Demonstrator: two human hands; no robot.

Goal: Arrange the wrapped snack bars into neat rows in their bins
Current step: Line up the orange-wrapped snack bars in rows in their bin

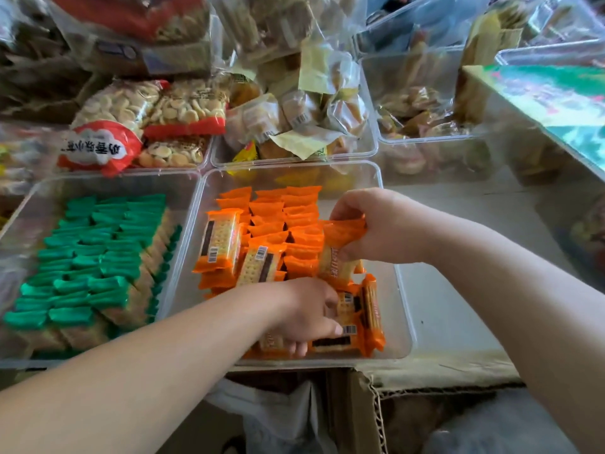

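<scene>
A clear plastic bin (401,291) in the middle holds several orange-wrapped snack bars (271,221), most standing on edge in rows at its far side. My right hand (376,224) grips a few orange bars (343,253) at the right of those rows. My left hand (304,316) reaches into the near part of the bin, its fingers on loose orange bars (360,329) lying flat and on edge there. Two bars (222,240) lean loose on the left. A second clear bin (29,204) to the left holds green-wrapped bars (98,253) in rows.
Behind stand more clear bins: round biscuit bags (147,126) with red labels, yellow-wrapped pastries (294,119), other wrapped snacks (415,106). A green printed box (556,96) sits at the right. An open cardboard carton (370,407) lies below the front edge.
</scene>
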